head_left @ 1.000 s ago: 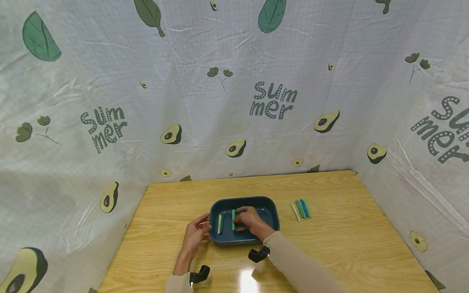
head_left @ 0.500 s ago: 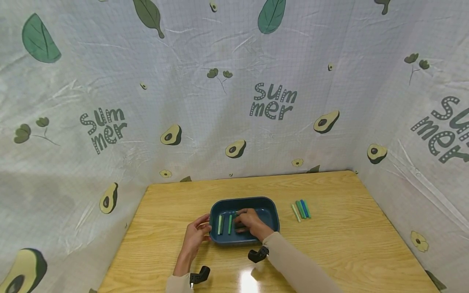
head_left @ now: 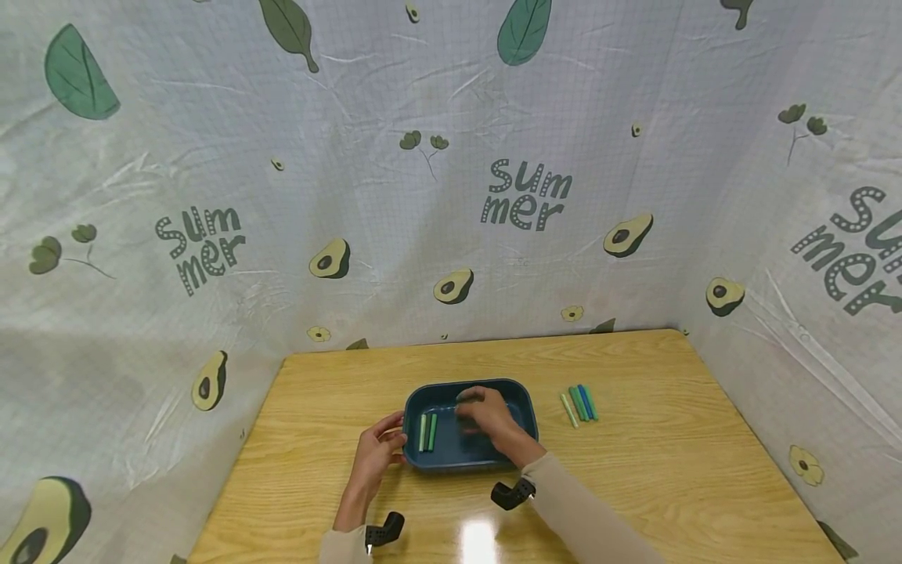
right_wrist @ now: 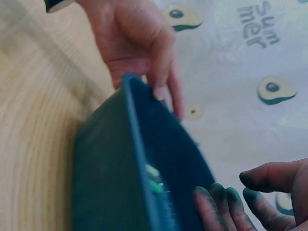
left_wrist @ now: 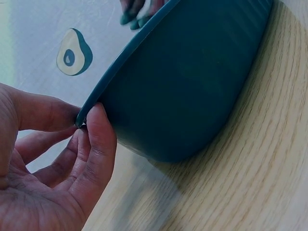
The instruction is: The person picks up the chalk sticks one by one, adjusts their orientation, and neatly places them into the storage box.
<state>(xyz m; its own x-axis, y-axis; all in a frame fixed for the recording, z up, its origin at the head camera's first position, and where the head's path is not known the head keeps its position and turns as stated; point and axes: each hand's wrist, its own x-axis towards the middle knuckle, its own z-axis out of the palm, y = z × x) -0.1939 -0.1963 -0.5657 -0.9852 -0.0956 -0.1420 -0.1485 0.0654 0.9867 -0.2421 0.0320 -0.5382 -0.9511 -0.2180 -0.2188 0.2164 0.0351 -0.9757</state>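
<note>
A dark blue plastic tray (head_left: 461,457) stands on the wooden table. My left hand (head_left: 373,453) pinches its left rim between thumb and fingers, which the left wrist view shows closely. Inside, a pale yellow-green chalk stick (head_left: 423,432) and a green chalk stick (head_left: 432,432) lie side by side near the left wall. Over the tray's middle is my right hand (head_left: 491,413), with fingers loosely spread and nothing between them. Green dust stains its fingertips (right_wrist: 232,195) in the right wrist view.
Several more chalk sticks lie on the table right of the tray: a pale one (head_left: 569,410), a blue one (head_left: 586,401) and green ones. Behind the table (head_left: 669,454) hangs a white sheet (head_left: 380,196) printed with avocados and lettering.
The green chalk stick has moved left inside the tray, up beside the pale one. My right hand has let go of it and lifted up and to the right. The left hand stays put.
</note>
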